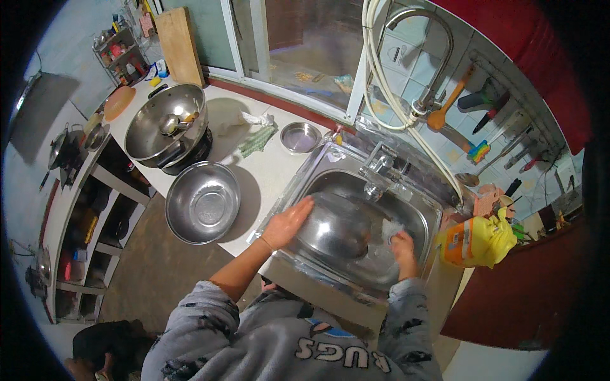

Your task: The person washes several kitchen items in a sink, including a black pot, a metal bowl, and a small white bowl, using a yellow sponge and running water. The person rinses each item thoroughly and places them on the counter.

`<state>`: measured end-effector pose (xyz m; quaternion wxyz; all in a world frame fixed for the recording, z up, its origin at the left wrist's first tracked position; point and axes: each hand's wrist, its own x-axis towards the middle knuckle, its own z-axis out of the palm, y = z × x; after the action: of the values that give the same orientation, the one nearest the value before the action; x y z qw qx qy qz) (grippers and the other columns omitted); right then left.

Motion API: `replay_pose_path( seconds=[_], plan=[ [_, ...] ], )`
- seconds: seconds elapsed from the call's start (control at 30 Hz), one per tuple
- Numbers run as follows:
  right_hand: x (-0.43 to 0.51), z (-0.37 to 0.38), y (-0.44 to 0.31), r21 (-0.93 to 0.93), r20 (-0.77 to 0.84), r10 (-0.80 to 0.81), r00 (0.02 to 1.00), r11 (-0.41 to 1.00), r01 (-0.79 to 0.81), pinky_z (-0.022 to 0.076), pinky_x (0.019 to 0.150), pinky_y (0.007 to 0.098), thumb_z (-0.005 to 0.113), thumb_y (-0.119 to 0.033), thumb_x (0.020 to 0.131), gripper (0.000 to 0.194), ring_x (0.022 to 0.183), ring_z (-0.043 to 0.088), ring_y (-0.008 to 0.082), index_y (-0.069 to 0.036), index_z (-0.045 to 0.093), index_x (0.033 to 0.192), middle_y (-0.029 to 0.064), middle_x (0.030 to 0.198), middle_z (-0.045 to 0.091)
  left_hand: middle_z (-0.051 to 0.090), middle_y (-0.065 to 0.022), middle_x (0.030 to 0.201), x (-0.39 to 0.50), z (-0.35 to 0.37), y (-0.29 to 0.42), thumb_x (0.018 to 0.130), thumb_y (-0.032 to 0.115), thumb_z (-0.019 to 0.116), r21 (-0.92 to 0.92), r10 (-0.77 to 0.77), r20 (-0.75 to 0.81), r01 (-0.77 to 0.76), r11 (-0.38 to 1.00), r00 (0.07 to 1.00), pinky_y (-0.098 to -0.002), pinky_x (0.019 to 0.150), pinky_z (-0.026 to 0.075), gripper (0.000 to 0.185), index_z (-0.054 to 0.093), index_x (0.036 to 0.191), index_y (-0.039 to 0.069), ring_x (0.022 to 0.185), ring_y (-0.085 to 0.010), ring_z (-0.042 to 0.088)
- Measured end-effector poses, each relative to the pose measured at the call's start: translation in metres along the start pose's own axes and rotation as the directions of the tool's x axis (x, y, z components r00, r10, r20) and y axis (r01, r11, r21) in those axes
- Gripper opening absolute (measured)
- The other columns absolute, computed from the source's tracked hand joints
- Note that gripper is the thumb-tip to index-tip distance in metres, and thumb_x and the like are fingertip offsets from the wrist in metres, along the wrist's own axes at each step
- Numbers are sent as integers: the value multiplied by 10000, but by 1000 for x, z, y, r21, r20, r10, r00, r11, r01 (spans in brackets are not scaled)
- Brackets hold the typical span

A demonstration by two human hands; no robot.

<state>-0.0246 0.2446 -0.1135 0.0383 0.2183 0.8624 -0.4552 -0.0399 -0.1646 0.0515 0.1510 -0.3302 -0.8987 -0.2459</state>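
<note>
A stainless steel bowl (333, 226) lies tilted in the metal sink (425, 224), its rounded outside facing up. My left hand (288, 224) rests on the bowl's left side with the fingers extended. On the right, over the sink basin, my right hand (404, 247) grips a whitish scrubbing pad (392, 230), a little apart from the bowl. The chrome faucet (379, 174) stands at the back of the sink, above the bowl; whether water runs is hard to tell.
Left of the sink, a second steel bowl (203, 203) sits at the counter's edge, near a large two-handled pan (164, 121) with a ladle. A green cloth (257, 141) and a small round dish (300, 137) lie behind. A yellow bag (478, 240) stands right. Another person (107, 350) is at lower left.
</note>
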Motion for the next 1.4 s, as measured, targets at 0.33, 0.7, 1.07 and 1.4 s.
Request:
replay_pose_path(
  seconds=[0.33, 0.7, 1.07, 1.4],
  plan=[
    [-65, 55, -73, 533, 5, 314, 949, 802, -268, 447, 555, 278, 541, -55, 728, 239, 615, 556, 171, -17, 587, 959, 80, 819, 589, 535, -173, 920, -60, -24, -62, 727, 42, 516, -701, -788, -8, 559, 443, 615, -396, 601, 465, 504, 348, 1202, 34, 708, -278, 572],
    [-55, 96, 1, 830, 190, 20, 982, 531, -172, 454, 661, 318, 538, -116, 753, 233, 815, 535, 183, -23, 535, 967, 46, 924, 537, 584, -194, 815, -200, -150, -159, 739, 149, 505, -589, -959, 61, 785, 189, 276, -349, 546, 492, 347, 447, 1003, -68, 594, -268, 591],
    [-89, 95, -83, 966, 149, 263, 953, 168, -198, 439, 782, 475, 489, -131, 802, 177, 1010, 462, 293, -35, 507, 950, 88, 1057, 492, 591, -217, 860, -149, -185, -162, 813, 253, 539, 240, -852, -127, 849, 471, 508, -439, 656, 451, 281, 510, 875, -19, 768, -372, 575],
    [-101, 88, -87, 972, 94, 305, 948, 180, -154, 456, 823, 425, 574, -100, 733, 240, 994, 479, 243, -46, 510, 959, 90, 1026, 504, 553, -210, 889, 91, 37, -204, 849, 338, 494, -715, -682, 572, 684, -142, 456, -337, 504, 511, 453, 419, 1022, -73, 606, -274, 611]
  ],
)
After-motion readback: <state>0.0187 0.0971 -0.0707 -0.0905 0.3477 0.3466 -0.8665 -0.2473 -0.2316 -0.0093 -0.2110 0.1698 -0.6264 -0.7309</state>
